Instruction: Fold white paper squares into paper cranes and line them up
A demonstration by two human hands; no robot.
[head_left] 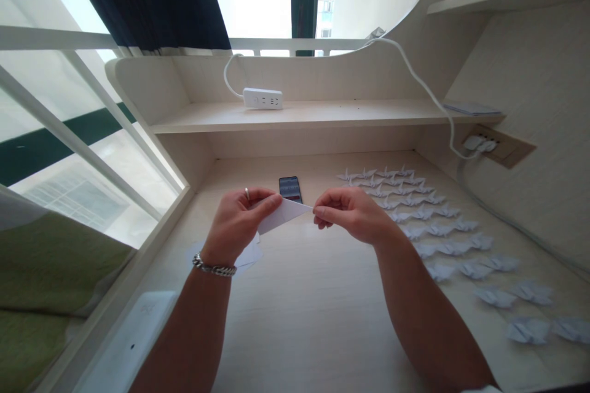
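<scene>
Pale desk (299, 319) spreads around the phone (290, 186); just nearer than that phone, the left hand (236, 221) grips the folded paper (282, 215), the right hand (350, 210) pinching its tip; edges should stay aligned, the point pressed gently

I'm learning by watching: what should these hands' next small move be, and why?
I'd probably run the bare right hand along the upper edge of the pointed white paper, firming it: the ringed left hand grips the wide end, while the right pinches the narrow tip.
</scene>
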